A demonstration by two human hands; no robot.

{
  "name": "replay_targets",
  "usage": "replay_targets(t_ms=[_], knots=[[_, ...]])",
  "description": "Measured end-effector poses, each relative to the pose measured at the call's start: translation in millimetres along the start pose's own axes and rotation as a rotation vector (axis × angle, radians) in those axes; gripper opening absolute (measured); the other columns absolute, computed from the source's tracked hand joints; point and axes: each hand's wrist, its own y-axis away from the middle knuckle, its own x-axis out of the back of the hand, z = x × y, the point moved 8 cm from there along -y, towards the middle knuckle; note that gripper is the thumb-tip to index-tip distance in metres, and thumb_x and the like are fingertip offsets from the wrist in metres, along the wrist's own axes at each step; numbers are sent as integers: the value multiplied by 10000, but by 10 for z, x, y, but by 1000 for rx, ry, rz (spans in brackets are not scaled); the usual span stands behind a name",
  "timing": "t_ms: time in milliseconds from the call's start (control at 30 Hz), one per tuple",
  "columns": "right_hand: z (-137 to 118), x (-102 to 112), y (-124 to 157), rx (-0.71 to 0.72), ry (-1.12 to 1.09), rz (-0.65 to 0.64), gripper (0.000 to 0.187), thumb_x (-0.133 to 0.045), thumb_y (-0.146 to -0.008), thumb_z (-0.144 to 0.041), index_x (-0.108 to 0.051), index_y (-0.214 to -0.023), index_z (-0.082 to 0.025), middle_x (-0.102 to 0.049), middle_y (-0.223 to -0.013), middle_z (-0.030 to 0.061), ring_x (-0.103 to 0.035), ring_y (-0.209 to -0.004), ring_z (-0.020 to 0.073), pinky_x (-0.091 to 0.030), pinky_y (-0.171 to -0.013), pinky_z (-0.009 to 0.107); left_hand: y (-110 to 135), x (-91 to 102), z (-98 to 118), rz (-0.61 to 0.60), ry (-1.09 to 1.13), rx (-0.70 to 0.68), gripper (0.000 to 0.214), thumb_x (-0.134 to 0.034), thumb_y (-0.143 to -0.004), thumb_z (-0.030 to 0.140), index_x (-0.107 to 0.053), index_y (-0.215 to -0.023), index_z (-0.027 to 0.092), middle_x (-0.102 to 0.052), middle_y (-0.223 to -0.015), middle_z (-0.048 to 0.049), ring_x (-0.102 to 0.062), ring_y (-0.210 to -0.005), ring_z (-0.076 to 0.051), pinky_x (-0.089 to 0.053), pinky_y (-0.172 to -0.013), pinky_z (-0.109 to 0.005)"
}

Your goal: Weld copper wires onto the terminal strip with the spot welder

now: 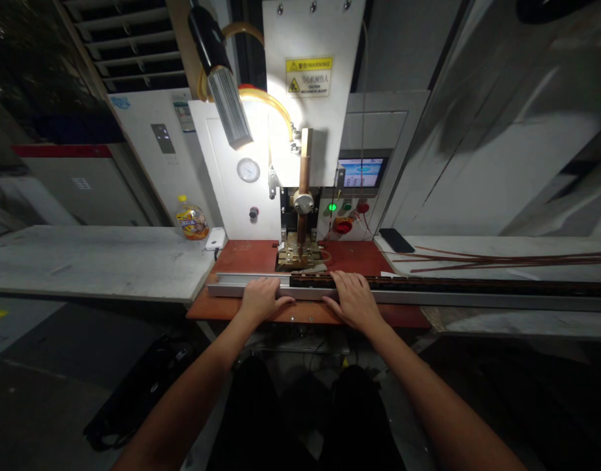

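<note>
A long aluminium channel lies across the front of the machine and runs off to the right. Inside it sits a dark strip with copper-brown edges, which begins near the middle and leaves the left end of the channel bare. My left hand grips the channel near that left end, thumb along the front wall, fingers over the top. Farther right, my right hand holds it the same way, its fingertips reaching the strip. Just behind the channel, between my hands, a copper electrode stands upright over a brass fixture.
The white machine carries a lit lamp, a small screen and a red knob. On the left table stands a bottle. Thin copper-coloured rods and a phone lie on the right table.
</note>
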Motion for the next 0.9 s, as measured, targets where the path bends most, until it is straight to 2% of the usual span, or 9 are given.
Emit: replay_targets(t_ms=[333, 600, 900], knots=[[7, -72, 96, 3, -32, 27, 561, -416, -1012, -424, -475, -1481, -120, -551, -1462, 185, -471, -1337, 309, -270, -1163, 472, 2, -34, -10, -1, -28, 13, 516, -476, -917, 713, -623, -954, 220, -724, -1007, -114, -654, -957, -298, -422, -781, -377], [38, -126, -32, 14, -97, 4, 533, -398, -1010, -370, -489, -1467, -112, -549, -1469, 177, -458, -1360, 287, -269, -1176, 455, -95, 20, -87, 34, -42, 45, 557, -468, -899, 747, -629, -942, 215, -717, -997, -122, -646, -976, -306, -419, -792, -386], [-49, -231, -218, 15, -173, -17, 532, -442, -994, -343, -485, -1469, -108, -534, -1487, 172, -448, -1371, 299, -263, -1184, 470, -117, -1, -306, 77, -43, 86, 567, -479, -895, 744, -628, -940, 199, -708, -965, -134, -646, -969, -319, -419, -798, -396]])
